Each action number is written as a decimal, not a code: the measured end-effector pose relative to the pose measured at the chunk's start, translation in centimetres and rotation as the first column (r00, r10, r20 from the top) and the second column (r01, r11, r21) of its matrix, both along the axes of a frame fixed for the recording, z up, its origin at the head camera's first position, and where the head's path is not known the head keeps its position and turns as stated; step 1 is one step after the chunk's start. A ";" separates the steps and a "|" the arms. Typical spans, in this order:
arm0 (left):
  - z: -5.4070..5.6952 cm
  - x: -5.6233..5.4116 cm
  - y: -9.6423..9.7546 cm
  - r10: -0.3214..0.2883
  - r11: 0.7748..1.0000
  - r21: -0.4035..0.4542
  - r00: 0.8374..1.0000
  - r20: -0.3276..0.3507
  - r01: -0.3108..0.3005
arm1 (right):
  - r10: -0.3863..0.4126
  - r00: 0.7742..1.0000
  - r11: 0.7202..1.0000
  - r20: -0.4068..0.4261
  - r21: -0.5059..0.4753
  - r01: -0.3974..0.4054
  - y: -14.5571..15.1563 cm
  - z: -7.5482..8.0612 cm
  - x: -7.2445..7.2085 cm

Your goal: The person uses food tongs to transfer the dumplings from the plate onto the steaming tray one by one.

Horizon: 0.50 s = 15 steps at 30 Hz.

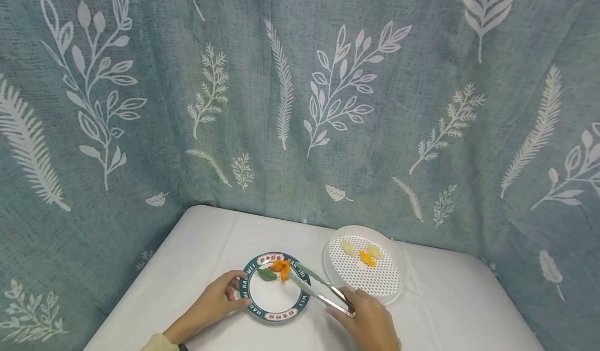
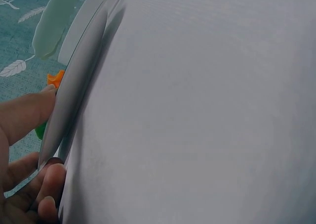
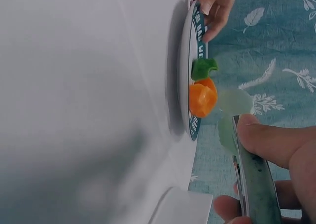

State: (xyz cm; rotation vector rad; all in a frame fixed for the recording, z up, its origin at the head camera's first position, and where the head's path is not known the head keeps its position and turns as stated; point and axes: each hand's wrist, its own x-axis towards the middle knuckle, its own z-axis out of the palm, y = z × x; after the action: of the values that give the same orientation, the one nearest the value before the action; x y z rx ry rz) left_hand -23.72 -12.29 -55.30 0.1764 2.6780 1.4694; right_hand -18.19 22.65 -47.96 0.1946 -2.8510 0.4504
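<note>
My left hand point(image 1: 217, 300) grips the left rim of a white plate point(image 1: 274, 301) with a teal lettered border; in the left wrist view the thumb lies over the rim and the fingers point(image 2: 52, 184) curl beneath it. Orange folded pieces point(image 1: 280, 268) and a dark green piece point(image 1: 266, 274) lie on the plate's far part. My right hand point(image 1: 370, 320) holds metal tongs point(image 1: 335, 300) with pale green tips. The tips are spread, beside the orange pieces, above the plate's right side. From the right wrist, the tips point(image 3: 234, 103) appear apart from the orange point(image 3: 202, 99).
A round white tray point(image 1: 402, 273) with a perforated base stands at the back right. It holds a yellow-orange piece point(image 1: 367, 258) and two pale pieces point(image 1: 374, 251). A white cloth covers the table point(image 1: 206, 247); a leaf-patterned curtain point(image 1: 253, 200) hangs behind.
</note>
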 end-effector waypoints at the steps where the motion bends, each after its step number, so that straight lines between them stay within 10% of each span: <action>1: 0.0 0.0 0.0 0.001 1.000 -0.001 1.000 -0.001 -0.001 | -0.002 1.000 1.000 0.012 0.003 0.002 -0.2 -0.1 0.0; 15: -0.1 0.1 -0.1 -0.013 1.000 0.018 1.000 -0.021 0.013 | -0.004 0.995 1.000 0.097 0.029 0.001 -1.1 -1.5 0.3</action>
State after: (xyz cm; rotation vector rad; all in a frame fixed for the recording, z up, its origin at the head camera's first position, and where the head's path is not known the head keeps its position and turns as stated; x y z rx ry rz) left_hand -23.58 -12.38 -55.37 0.2113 2.6753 1.4972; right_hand -17.84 21.57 -49.43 0.1792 -2.9538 0.4293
